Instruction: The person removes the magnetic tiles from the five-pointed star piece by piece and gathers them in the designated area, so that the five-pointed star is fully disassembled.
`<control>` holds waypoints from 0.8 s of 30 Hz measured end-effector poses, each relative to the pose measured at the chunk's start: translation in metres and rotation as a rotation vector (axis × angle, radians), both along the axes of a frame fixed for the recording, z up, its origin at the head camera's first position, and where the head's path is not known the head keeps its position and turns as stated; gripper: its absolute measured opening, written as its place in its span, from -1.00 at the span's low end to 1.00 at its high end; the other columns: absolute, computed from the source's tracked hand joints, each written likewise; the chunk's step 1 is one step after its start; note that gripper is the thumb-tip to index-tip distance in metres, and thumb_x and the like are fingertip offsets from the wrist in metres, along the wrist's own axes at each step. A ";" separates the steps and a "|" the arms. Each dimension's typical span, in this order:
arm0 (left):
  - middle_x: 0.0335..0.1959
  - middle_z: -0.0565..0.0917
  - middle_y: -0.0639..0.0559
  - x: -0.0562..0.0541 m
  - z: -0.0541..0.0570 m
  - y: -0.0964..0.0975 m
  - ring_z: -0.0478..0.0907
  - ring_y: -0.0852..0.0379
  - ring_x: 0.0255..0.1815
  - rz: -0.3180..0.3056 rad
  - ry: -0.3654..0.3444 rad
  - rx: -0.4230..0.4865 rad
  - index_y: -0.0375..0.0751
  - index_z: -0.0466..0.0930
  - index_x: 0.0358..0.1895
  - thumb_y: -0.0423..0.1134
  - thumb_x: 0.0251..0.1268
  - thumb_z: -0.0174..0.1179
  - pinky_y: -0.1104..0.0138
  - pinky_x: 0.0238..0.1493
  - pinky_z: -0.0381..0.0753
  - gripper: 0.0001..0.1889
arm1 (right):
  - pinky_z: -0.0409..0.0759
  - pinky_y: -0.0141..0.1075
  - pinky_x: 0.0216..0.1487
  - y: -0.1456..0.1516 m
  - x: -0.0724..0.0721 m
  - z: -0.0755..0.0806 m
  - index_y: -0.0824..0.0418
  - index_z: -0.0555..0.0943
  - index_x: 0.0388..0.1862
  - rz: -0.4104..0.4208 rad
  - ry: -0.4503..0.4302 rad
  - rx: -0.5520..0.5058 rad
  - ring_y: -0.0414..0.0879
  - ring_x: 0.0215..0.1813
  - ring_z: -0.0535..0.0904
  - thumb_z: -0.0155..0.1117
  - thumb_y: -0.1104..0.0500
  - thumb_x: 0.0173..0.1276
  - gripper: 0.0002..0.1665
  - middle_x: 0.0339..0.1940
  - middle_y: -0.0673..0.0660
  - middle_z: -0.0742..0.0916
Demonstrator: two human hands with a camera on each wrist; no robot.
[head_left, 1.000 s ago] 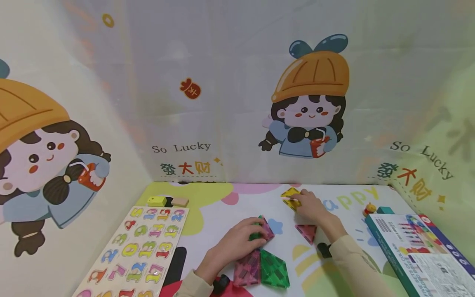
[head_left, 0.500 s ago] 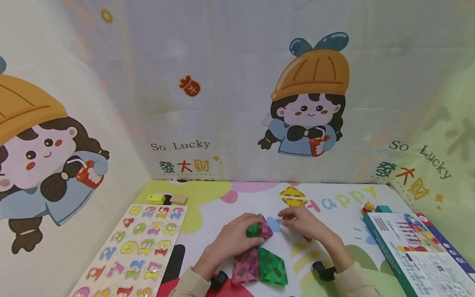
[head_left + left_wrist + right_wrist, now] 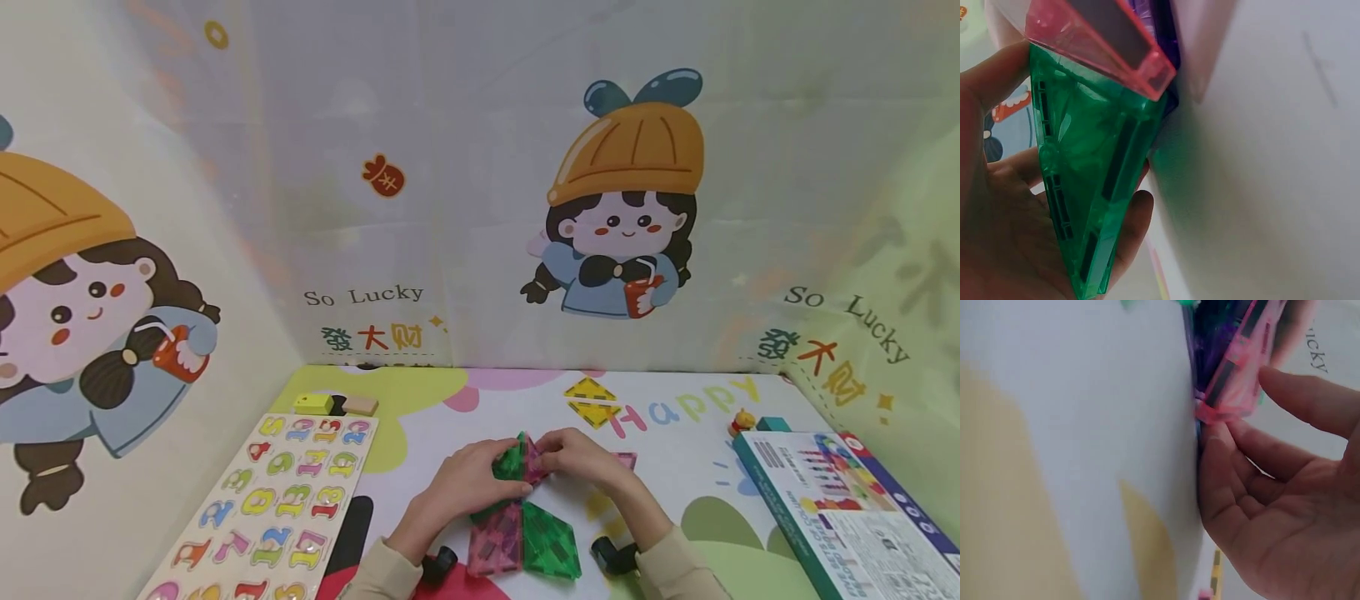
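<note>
Green and pink translucent magnetic tiles lean together as a small raised shape. My left hand (image 3: 467, 477) grips the green triangular tile (image 3: 1085, 144), thumb on one side and fingers behind it. From the right, my right hand (image 3: 583, 458) pinches the pink tile (image 3: 1241, 381) near its lower corner. A purple tile (image 3: 1209, 347) shows between the raised tiles, close to the tabletop. Nearer the body, a flat pink square tile (image 3: 495, 543) lies edge to edge with a flat green tile (image 3: 552, 542). A reddish triangular tile (image 3: 627, 459) lies partly hidden behind my right hand.
Two yellow triangular tiles (image 3: 592, 412) lie farther back. A wooden number board (image 3: 262, 508) fills the left side, with a yellow block (image 3: 313, 404) behind it. At right are a flat box (image 3: 847, 508), a small figurine (image 3: 742, 422) and a teal block (image 3: 772, 424).
My right hand has come from the yellow tiles toward the body and left, leaving them on the table, and now holds the pink tile. My left hand stays at the green tile.
</note>
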State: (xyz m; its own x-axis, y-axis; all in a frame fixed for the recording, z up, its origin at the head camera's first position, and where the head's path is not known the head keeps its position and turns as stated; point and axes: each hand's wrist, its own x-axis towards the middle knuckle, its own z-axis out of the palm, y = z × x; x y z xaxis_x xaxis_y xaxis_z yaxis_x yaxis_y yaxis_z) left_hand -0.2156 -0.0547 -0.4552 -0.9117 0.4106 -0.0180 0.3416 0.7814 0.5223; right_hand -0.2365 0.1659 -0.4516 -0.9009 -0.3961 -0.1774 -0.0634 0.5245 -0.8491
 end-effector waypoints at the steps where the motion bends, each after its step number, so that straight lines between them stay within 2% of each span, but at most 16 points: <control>1: 0.31 0.58 0.06 0.000 0.000 0.000 0.49 -0.04 0.34 0.000 0.002 0.001 0.15 0.44 0.39 0.40 0.06 0.28 -0.09 0.21 0.51 -0.19 | 0.46 -0.27 -0.19 -0.001 0.000 0.000 0.34 0.66 -0.06 -0.010 -0.008 -0.013 -0.09 -0.26 0.50 0.28 0.18 0.29 -0.70 -0.30 0.09 0.71; 9: 0.32 0.57 0.05 -0.002 -0.003 0.001 0.51 -0.03 0.32 0.003 0.004 0.014 0.17 0.35 0.45 0.43 0.02 0.30 -0.12 0.18 0.52 -0.11 | 0.46 -0.28 -0.21 -0.006 -0.002 -0.002 0.35 0.60 -0.16 -0.093 -0.062 -0.081 -0.09 -0.29 0.49 0.32 0.19 0.29 -0.75 -0.37 0.08 0.64; 17: 0.25 0.62 0.05 -0.003 -0.004 0.001 0.56 0.02 0.21 0.003 -0.019 0.046 0.23 0.29 0.48 0.42 -0.03 0.34 -0.09 0.20 0.52 -0.07 | 0.47 -0.29 -0.23 -0.002 -0.006 -0.007 0.37 0.58 -0.15 -0.105 -0.094 -0.143 -0.09 -0.31 0.47 0.31 0.19 0.31 -0.74 -0.40 0.05 0.60; 24: 0.16 0.65 0.05 -0.004 -0.005 0.002 0.58 0.09 0.10 -0.005 0.001 0.059 0.18 0.24 0.51 0.35 -0.03 0.40 -0.06 0.13 0.55 -0.02 | 0.42 -0.28 -0.25 0.001 -0.007 -0.010 0.39 0.56 -0.14 -0.104 -0.121 -0.196 -0.09 -0.32 0.43 0.29 0.18 0.35 -0.73 -0.46 0.01 0.54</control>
State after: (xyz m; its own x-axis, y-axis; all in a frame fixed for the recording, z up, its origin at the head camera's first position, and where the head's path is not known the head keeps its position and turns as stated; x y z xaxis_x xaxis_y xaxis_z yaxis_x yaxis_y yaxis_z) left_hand -0.2193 -0.0529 -0.4604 -0.9098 0.4150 0.0078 0.3458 0.7475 0.5672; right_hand -0.2440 0.1668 -0.4617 -0.9154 -0.3400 -0.2155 0.0908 0.3471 -0.9334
